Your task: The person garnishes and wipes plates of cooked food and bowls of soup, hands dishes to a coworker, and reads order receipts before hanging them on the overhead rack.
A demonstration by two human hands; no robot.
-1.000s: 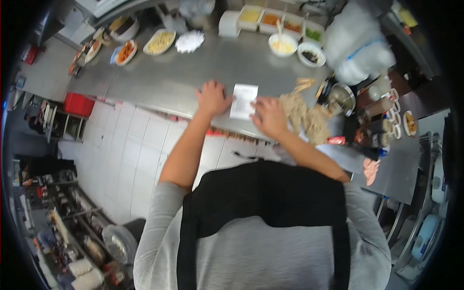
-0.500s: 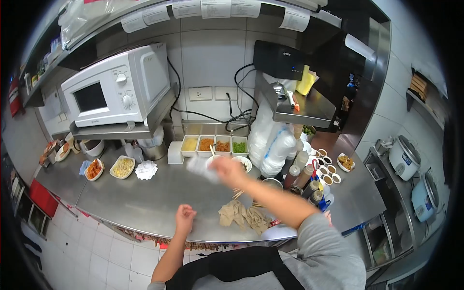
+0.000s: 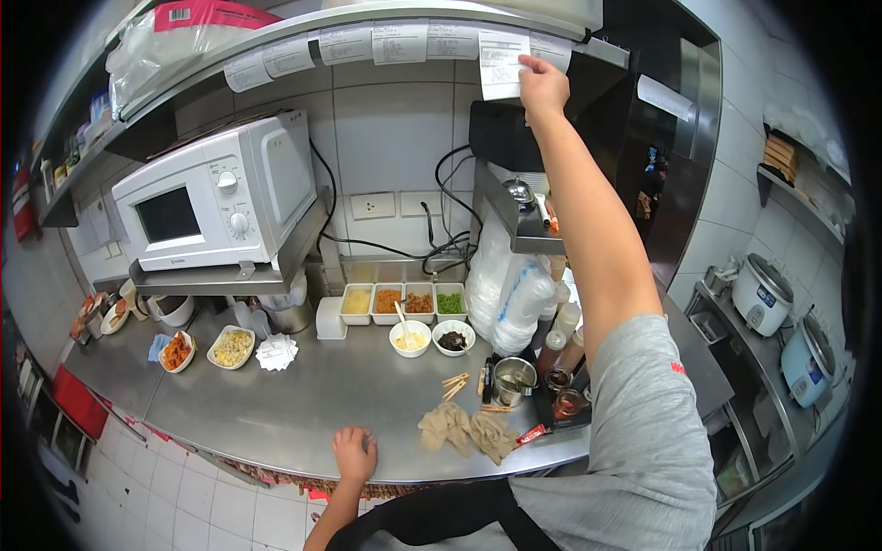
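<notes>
My right hand (image 3: 544, 89) is raised to the rail under the upper shelf. Its fingers pinch the right edge of a white paper slip (image 3: 501, 66), which hangs upright beside other printed slips (image 3: 400, 42). Down at the front edge of the steel counter (image 3: 276, 404) rests my left hand (image 3: 355, 454), its fingers loosely curled; whether anything is under them cannot be seen. To the right of my left hand lies a crumpled beige cloth (image 3: 447, 427).
A microwave (image 3: 211, 193) stands on a wall shelf at left. Food containers (image 3: 404, 301), bowls (image 3: 410, 340), bottles, a metal pot (image 3: 514, 376) and plastic bags (image 3: 514, 294) line the counter's back and right. Clothespins (image 3: 454, 386) lie near the cloth.
The view has tilted up from the counter to the shelf. My right hand has lifted the slip off the counter up to the rail. My left hand has come away from the slip.
</notes>
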